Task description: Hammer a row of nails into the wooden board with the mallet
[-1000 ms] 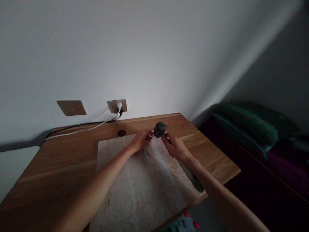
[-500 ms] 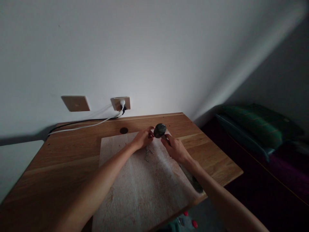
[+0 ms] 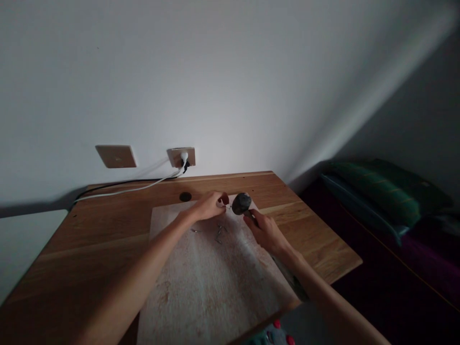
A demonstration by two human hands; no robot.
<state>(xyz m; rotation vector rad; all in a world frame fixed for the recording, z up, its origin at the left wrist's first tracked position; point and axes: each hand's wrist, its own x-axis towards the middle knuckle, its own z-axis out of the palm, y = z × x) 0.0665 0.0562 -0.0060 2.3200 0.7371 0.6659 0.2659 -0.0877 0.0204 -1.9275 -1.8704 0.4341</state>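
Observation:
My right hand (image 3: pixel 266 231) is closed around the handle of a hammer with a dark, round head (image 3: pixel 241 203), held over the far end of a pale board (image 3: pixel 201 292). My left hand (image 3: pixel 211 206) is beside the hammer head, thumb and fingers pinched together. A thin, shiny nail (image 3: pixel 229 207) shows at its fingertips, close to the head; whether the two touch I cannot tell. Several loose nails (image 3: pixel 220 232) lie on the board just nearer to me, and a single one (image 3: pixel 196 231) lies below my left wrist.
The board rests on a wooden table (image 3: pixel 316 239) against a white wall. A white and a black cable run along the back to a wall socket (image 3: pixel 181 157). A round dark cable hole (image 3: pixel 185 196) is behind the board. Green cushions (image 3: pixel 373 191) lie at the right.
The hammer head has shifted slightly down and right, away from my left fingers. My left hand has turned a little, and the nail at its fingertips now shows.

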